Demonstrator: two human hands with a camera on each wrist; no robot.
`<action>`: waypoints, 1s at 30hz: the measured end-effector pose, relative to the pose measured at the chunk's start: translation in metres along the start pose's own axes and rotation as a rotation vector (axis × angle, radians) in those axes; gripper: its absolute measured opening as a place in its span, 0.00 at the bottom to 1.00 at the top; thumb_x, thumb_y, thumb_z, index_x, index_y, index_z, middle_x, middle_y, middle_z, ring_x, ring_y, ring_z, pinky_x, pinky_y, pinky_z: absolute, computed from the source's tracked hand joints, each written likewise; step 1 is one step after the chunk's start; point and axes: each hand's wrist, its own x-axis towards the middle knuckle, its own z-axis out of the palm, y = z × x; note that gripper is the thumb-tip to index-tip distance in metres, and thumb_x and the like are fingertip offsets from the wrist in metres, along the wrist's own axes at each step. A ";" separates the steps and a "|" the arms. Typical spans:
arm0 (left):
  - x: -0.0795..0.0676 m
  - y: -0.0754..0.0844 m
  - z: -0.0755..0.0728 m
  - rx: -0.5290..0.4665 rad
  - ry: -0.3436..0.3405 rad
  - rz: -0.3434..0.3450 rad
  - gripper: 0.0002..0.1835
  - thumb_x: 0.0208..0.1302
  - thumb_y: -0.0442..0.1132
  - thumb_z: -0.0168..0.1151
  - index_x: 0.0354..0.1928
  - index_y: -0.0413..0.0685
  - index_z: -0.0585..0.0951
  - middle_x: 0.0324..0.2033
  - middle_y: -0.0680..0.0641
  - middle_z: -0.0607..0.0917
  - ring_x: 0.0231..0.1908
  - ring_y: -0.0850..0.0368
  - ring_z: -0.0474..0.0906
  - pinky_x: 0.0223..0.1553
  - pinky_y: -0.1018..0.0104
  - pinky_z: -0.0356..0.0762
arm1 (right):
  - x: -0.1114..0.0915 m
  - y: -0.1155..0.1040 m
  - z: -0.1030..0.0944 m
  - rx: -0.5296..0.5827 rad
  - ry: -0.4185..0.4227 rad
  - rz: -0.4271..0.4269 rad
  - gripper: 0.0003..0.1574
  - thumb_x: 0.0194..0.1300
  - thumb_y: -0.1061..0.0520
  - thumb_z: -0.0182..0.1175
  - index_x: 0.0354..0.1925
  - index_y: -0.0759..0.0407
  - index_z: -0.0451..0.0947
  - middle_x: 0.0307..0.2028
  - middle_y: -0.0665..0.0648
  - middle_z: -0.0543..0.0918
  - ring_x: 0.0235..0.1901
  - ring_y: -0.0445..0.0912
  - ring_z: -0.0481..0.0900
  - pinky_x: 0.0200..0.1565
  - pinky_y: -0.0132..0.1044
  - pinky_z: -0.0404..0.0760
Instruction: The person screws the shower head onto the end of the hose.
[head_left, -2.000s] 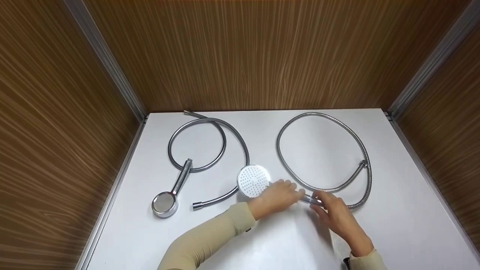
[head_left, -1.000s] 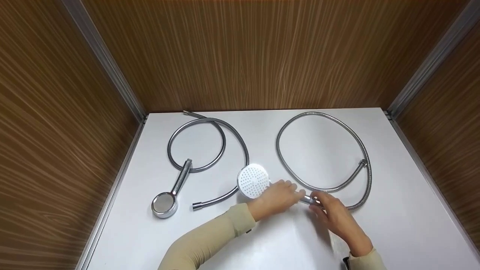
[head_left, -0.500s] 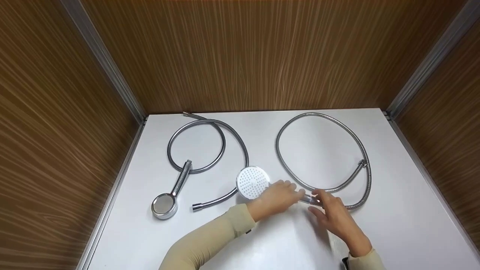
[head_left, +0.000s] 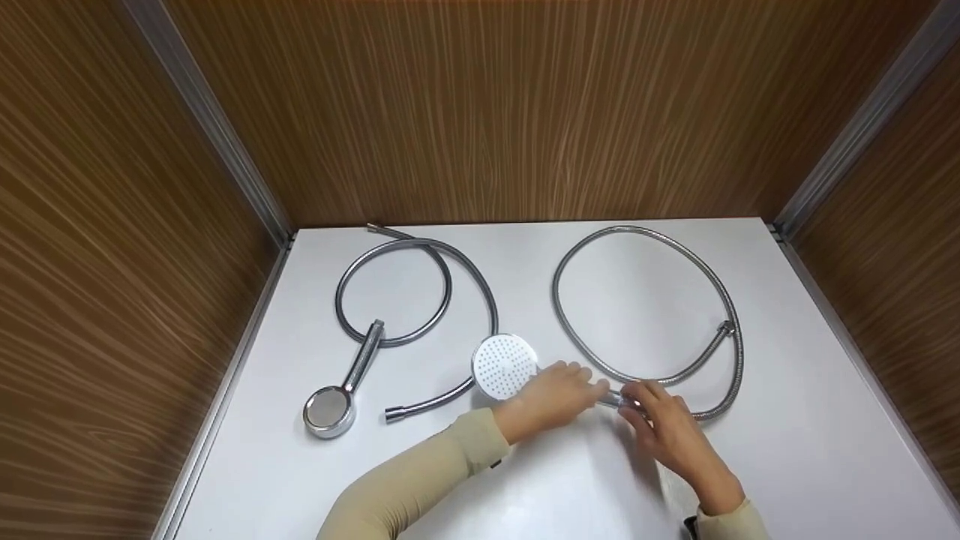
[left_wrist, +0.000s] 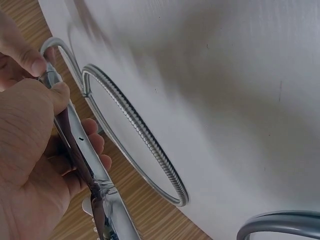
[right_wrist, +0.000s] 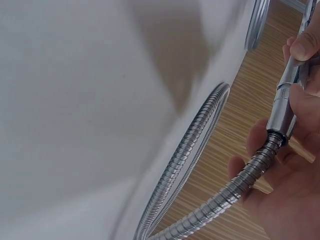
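Note:
My left hand point(head_left: 555, 394) grips the chrome handle point(left_wrist: 82, 142) of a handheld shower head point(head_left: 504, 367), whose round white spray face with small dots points up. At the handle's lower end, my right hand point(head_left: 671, 431) pinches the metal connector point(right_wrist: 282, 112) of a ribbed shower hose point(head_left: 739, 360). The connector meets the handle end in line in the right wrist view. Some fingers of the right hand lie behind the hose. From there the hose loops over the white table, its other end with a nut point(head_left: 726, 327) resting near the loop's right side.
Left on the table point(head_left: 810, 450) lies a second chrome shower head point(head_left: 328, 409). A second, darker hose point(head_left: 341, 285) is coiled behind it, with one end near the first shower head. Wood-patterned panels point(head_left: 480, 112) enclose the back and both sides.
The right thumb and fingers have parted slightly and come together again on the connector. My left hand has stayed in place on the handle, and the shower head has shifted only slightly.

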 end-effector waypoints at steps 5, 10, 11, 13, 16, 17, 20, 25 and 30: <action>0.000 0.000 0.001 0.017 0.019 0.002 0.14 0.77 0.43 0.58 0.61 0.59 0.78 0.41 0.54 0.85 0.39 0.59 0.80 0.43 0.69 0.79 | 0.000 0.001 0.001 0.023 0.032 -0.041 0.17 0.61 0.66 0.74 0.46 0.56 0.82 0.39 0.47 0.82 0.36 0.40 0.78 0.39 0.43 0.76; -0.001 0.001 0.000 0.035 0.026 0.001 0.14 0.77 0.41 0.57 0.60 0.58 0.78 0.40 0.54 0.85 0.38 0.59 0.80 0.42 0.69 0.79 | 0.000 0.002 0.002 0.039 0.052 -0.085 0.23 0.53 0.68 0.78 0.47 0.59 0.82 0.40 0.52 0.83 0.37 0.44 0.81 0.39 0.43 0.81; -0.001 0.001 0.000 0.034 0.022 0.000 0.14 0.77 0.40 0.57 0.60 0.58 0.78 0.40 0.54 0.85 0.38 0.59 0.80 0.42 0.69 0.79 | 0.000 0.002 0.002 0.040 0.050 -0.084 0.24 0.52 0.69 0.78 0.47 0.59 0.82 0.41 0.52 0.83 0.37 0.45 0.81 0.39 0.43 0.82; -0.001 0.001 0.000 0.025 0.012 0.001 0.14 0.77 0.40 0.57 0.60 0.58 0.77 0.41 0.53 0.85 0.39 0.59 0.80 0.43 0.69 0.79 | 0.000 0.002 0.002 0.046 0.039 -0.070 0.24 0.51 0.71 0.77 0.46 0.60 0.82 0.40 0.52 0.83 0.38 0.45 0.83 0.39 0.42 0.83; -0.001 0.001 0.000 0.014 0.000 0.001 0.14 0.77 0.40 0.57 0.61 0.58 0.77 0.42 0.53 0.85 0.40 0.59 0.80 0.44 0.69 0.79 | 0.000 0.001 0.000 0.055 0.020 -0.049 0.23 0.52 0.72 0.76 0.46 0.60 0.82 0.40 0.51 0.83 0.38 0.43 0.84 0.38 0.41 0.84; 0.000 0.001 -0.001 0.012 -0.002 0.001 0.14 0.77 0.40 0.57 0.61 0.58 0.77 0.42 0.53 0.85 0.40 0.59 0.80 0.44 0.69 0.79 | 0.000 0.001 -0.001 0.055 0.017 -0.045 0.23 0.52 0.72 0.76 0.46 0.60 0.82 0.39 0.50 0.83 0.37 0.42 0.83 0.38 0.41 0.84; -0.001 0.001 -0.001 0.014 0.002 0.003 0.15 0.76 0.40 0.58 0.61 0.58 0.77 0.41 0.53 0.85 0.39 0.59 0.80 0.43 0.69 0.80 | 0.000 0.001 -0.003 0.049 0.010 -0.045 0.22 0.55 0.71 0.76 0.47 0.58 0.83 0.39 0.48 0.83 0.35 0.39 0.79 0.37 0.40 0.81; -0.001 0.000 -0.001 0.014 0.011 0.000 0.16 0.75 0.41 0.60 0.61 0.59 0.77 0.42 0.53 0.85 0.40 0.59 0.80 0.44 0.70 0.80 | 0.000 0.001 -0.003 0.027 0.020 -0.068 0.21 0.57 0.68 0.76 0.49 0.58 0.85 0.41 0.51 0.84 0.37 0.40 0.80 0.39 0.42 0.82; 0.000 0.000 -0.001 0.022 0.007 0.007 0.17 0.75 0.40 0.60 0.62 0.59 0.77 0.41 0.54 0.85 0.39 0.60 0.80 0.43 0.70 0.80 | 0.001 0.002 -0.001 0.016 0.042 -0.093 0.30 0.53 0.69 0.78 0.55 0.64 0.81 0.40 0.57 0.86 0.39 0.49 0.85 0.40 0.47 0.85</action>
